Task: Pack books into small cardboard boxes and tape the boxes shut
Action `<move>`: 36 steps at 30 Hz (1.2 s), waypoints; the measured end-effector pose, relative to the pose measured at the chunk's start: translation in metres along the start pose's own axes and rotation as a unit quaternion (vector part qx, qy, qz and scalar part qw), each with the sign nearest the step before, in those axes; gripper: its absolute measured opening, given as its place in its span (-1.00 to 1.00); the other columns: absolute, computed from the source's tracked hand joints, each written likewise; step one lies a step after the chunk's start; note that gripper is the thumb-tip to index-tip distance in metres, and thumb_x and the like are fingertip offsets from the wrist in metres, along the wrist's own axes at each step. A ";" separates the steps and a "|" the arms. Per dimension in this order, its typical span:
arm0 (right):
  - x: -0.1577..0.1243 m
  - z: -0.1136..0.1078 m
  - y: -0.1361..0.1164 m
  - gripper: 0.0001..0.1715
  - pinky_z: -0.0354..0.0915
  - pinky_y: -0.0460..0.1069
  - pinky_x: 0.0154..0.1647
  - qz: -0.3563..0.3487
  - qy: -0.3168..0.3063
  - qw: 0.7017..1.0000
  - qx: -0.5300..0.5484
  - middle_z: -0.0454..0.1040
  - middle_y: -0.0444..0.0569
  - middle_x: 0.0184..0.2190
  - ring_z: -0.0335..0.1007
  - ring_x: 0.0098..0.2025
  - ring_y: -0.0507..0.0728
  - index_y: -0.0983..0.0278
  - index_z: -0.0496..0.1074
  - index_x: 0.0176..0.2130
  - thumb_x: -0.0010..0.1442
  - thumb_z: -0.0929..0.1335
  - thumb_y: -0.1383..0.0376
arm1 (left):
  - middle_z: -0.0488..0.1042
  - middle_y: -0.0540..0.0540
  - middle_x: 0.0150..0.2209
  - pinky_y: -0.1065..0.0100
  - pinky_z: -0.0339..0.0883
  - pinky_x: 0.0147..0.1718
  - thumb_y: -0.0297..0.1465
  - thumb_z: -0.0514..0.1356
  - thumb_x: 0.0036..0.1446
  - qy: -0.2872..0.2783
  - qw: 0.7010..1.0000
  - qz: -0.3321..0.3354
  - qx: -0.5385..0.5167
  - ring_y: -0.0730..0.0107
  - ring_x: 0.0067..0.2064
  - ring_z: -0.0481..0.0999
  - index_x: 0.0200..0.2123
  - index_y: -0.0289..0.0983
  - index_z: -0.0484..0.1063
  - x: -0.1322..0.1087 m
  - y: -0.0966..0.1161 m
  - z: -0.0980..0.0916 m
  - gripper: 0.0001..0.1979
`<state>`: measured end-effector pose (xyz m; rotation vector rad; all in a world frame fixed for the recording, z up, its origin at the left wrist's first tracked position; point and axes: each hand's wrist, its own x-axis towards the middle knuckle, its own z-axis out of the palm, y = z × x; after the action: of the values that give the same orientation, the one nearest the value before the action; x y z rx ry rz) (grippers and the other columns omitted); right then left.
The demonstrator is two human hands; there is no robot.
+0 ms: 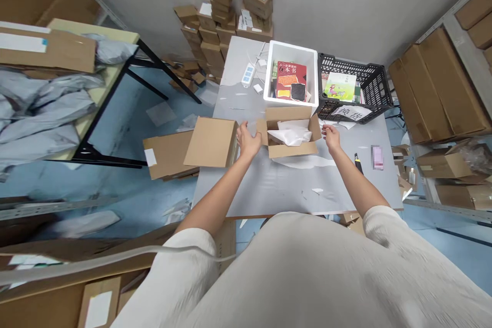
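Observation:
An open cardboard box [292, 150] sits on the grey table with its flaps spread. Crumpled white paper [291, 134] lies inside it and hides whatever may be beneath. Just left of this box is my left hand [248, 141], its thumb and fingers apart with nothing between them. On that hand's other side, a brown cardboard box [212, 142] rests at the table's left edge. My right hand [331, 137] is beside the open box's right flap, fingers half bent and slightly apart; whether the fingertips touch the flap is unclear.
A white foam box [271, 74] with books and a black crate [374, 89] with books stand at the table's back. A power strip [248, 75] lies left of them. At right are a utility knife [358, 163] and a pink item [377, 157]. Stacked cartons [213, 36] line the wall.

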<state>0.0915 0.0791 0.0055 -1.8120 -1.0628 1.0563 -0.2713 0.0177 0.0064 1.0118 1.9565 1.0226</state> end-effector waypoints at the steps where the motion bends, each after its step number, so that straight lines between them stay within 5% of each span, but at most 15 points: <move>1: 0.000 0.000 0.003 -0.57 0.46 0.03 -0.08 0.020 -0.005 1.000 0.008 0.69 0.06 -0.02 0.61 -0.04 0.20 0.16 0.56 -0.02 0.25 0.38 -0.02 | 0.38 -0.38 0.46 -0.23 0.26 0.49 -0.33 0.39 0.22 -0.005 0.999 -0.021 -0.029 -0.23 0.48 0.41 0.51 -0.14 0.26 -0.001 -0.005 0.000 -0.18; 5: -0.004 0.002 0.010 -0.59 0.42 0.02 -0.15 0.064 -0.017 0.998 0.013 0.67 -0.02 -0.16 0.58 -0.17 0.16 0.16 0.56 -0.10 0.18 0.44 -0.04 | 0.64 -0.28 0.19 -0.06 0.43 0.37 -0.27 0.39 0.25 -0.009 0.989 -0.067 -0.135 -0.06 0.24 0.64 0.49 -0.14 0.29 -0.008 -0.023 0.008 -0.22; 8: -0.007 0.007 0.013 -0.59 0.46 0.08 -0.09 0.056 -0.043 0.997 -0.008 0.68 -0.04 -0.20 0.57 -0.16 0.19 0.16 0.58 -0.13 0.12 0.48 -0.02 | 0.72 -0.20 0.02 -0.02 0.42 0.39 -0.13 0.34 0.32 -0.042 0.985 -0.037 -0.160 -0.05 0.21 0.67 0.25 -0.12 0.52 -0.016 -0.028 0.018 -0.51; 13: -0.012 0.018 0.020 -0.63 0.53 0.16 0.13 -0.002 -0.079 0.995 -0.066 0.72 0.01 -0.09 0.59 -0.04 0.25 0.17 0.61 -0.17 0.02 0.53 0.08 | 0.66 -0.28 0.21 -0.18 0.24 0.53 -0.17 0.39 0.23 -0.122 0.987 0.042 -0.099 -0.23 0.47 0.46 -0.08 -0.13 0.70 -0.025 -0.033 0.035 -0.74; 17: -0.016 0.027 0.021 -0.76 0.49 0.22 0.33 -0.017 -0.114 0.987 -0.114 0.75 0.00 -0.02 0.62 0.06 0.27 0.15 0.65 -0.20 0.11 0.49 0.14 | 0.56 -0.32 0.30 -0.19 0.16 0.60 -0.42 0.42 -0.07 -0.174 0.982 0.043 -0.056 -0.31 0.51 0.41 -0.07 -0.17 0.75 -0.021 -0.042 0.041 -0.59; 22: -0.020 0.028 0.018 -0.80 0.41 0.24 0.45 -0.035 -0.131 0.983 -0.127 0.78 0.02 0.02 0.63 0.19 0.33 0.16 0.70 -0.23 0.27 0.44 0.15 | 0.56 -0.35 0.30 -0.19 0.23 0.58 -0.48 0.49 -0.26 -0.222 0.969 0.097 -0.048 -0.41 0.47 0.46 0.02 -0.22 0.74 -0.016 -0.052 0.033 -0.37; 26: -0.020 0.018 0.019 -0.68 0.43 0.23 0.43 -0.020 -0.134 0.984 -0.118 0.75 0.05 0.11 0.59 0.26 0.33 0.18 0.71 -0.19 0.33 0.40 0.07 | 0.61 -0.31 0.27 -0.07 0.30 0.55 -0.37 0.52 -0.12 -0.246 0.960 0.133 -0.011 -0.30 0.46 0.49 0.04 -0.20 0.72 -0.016 -0.052 0.024 -0.44; 29: -0.022 0.007 0.023 -0.47 0.55 0.23 0.27 0.035 -0.149 0.985 -0.074 0.72 0.12 0.16 0.60 0.24 0.34 0.20 0.70 -0.11 0.39 0.37 -0.14 | 0.65 -0.27 0.24 0.00 0.37 0.49 -0.19 0.40 0.20 -0.247 0.962 0.113 0.031 -0.14 0.40 0.57 0.03 -0.18 0.69 -0.018 -0.047 0.021 -0.63; 32: -0.028 -0.002 0.030 -0.34 0.60 0.23 0.19 0.057 -0.172 0.983 -0.030 0.69 0.15 0.20 0.62 0.21 0.35 0.18 0.65 -0.03 0.37 0.37 -0.29 | 0.70 -0.22 0.14 0.03 0.50 0.32 -0.21 0.23 0.42 -0.198 0.975 0.059 0.085 -0.01 0.21 0.69 0.11 -0.17 0.59 -0.023 -0.040 0.023 -0.70; 36: -0.033 -0.004 0.042 -0.28 0.62 0.28 0.19 0.006 -0.156 0.988 -0.017 0.66 0.13 0.23 0.63 0.18 0.34 0.10 0.54 0.16 0.19 0.55 -0.21 | 0.73 -0.13 0.05 0.09 0.55 0.16 -0.33 0.28 0.41 -0.125 0.985 0.034 0.117 0.05 0.07 0.74 0.30 -0.09 0.41 -0.032 -0.031 0.030 -0.57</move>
<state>0.0965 0.0329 -0.0219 -1.7169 -1.2609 1.3676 -0.2419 -0.0118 -0.0265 1.2788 1.8713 0.6731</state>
